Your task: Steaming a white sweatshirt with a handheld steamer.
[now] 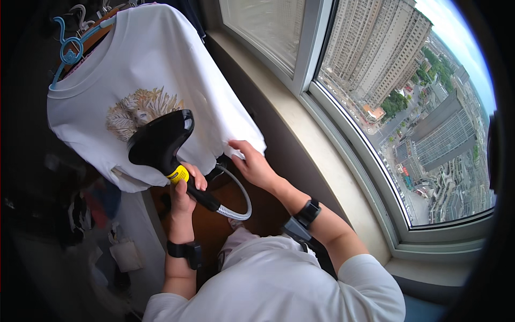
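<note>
A white shirt [161,44] with a printed floral design hangs on a light blue plastic hanger [71,50]. My left hand [187,193] grips the black handle of a garment steamer [159,139], whose wide head lies over the lower part of the print; whether it touches the fabric I cannot tell. From the handle's lower end a grey corrugated hose [241,201] loops up behind, near the shirt's hem. At the right lower edge of the shirt is my right hand [255,165], thumb and fingers at the white fabric; whether they pinch it is not clear.
Along the right runs a pale window sill [297,124] below a framed window [310,86] overlooking tall buildings. More hangers [82,20] crowd the upper left behind the shirt. A small light bag [125,255] and other fabrics hang at the lower left. Brown flooring [217,225] shows below.
</note>
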The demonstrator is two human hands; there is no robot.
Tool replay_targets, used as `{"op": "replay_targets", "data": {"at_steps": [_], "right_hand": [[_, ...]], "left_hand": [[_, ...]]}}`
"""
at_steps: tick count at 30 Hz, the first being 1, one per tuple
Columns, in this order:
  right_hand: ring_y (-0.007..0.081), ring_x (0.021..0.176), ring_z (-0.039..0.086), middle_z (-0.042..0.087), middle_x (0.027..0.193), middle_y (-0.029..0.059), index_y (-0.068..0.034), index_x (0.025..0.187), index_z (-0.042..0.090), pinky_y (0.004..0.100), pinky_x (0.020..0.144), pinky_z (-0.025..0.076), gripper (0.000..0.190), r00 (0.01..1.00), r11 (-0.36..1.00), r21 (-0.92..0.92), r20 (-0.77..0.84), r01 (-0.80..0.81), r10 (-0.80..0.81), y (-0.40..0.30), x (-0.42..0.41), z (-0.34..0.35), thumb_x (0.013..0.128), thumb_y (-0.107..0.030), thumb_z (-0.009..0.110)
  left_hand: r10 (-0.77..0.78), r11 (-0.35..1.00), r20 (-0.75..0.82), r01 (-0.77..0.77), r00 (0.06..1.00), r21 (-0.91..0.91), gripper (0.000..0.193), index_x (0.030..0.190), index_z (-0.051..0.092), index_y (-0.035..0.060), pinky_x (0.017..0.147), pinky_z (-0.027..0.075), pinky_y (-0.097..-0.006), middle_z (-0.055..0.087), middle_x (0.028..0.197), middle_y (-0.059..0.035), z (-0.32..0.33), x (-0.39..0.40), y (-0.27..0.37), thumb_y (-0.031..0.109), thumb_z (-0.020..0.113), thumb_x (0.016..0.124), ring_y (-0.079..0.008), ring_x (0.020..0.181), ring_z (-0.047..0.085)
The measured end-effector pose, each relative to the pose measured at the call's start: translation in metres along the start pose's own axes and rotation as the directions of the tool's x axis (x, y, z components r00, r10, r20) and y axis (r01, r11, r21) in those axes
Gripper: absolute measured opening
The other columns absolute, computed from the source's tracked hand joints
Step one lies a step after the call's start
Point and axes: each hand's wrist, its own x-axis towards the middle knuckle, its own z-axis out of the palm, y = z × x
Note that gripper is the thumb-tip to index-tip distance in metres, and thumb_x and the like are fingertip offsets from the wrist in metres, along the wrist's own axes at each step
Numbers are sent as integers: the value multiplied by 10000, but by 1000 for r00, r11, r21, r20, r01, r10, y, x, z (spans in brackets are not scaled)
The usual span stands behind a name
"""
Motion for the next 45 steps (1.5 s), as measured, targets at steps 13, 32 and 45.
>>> {"op": "replay_targets", "data": {"at_steps": [13,32,45], "right_hand": [[329,1055,483,382,1202,263,89,1256,234,375,850,436,565,831,957,-64,-515,-283,211,59,87,71,788,-51,517],[165,1034,504,530,1143,70,-12,1207,460,297,898,382,370,860,742,441,334,-505,387,51,129,7,904,-213,388],[199,1055,517,531,1165,80,-45,1221,426,371,939,388,420,929,133,939,280,-317,240,4,121,-20,890,-297,484]], "left_hand": [[-64,997,126,59,990,39,489,844,418,95,515,390,-240,431,590,-4,-60,1,41,510,649,727,-113,494,458],[-19,1000,56,20,998,-22,439,854,463,54,522,465,-248,479,631,-59,-41,14,15,416,681,733,-132,547,510],[-5,999,19,4,1000,54,479,849,431,73,503,425,-245,449,620,-43,-29,19,8,475,663,730,-132,525,470]]}}
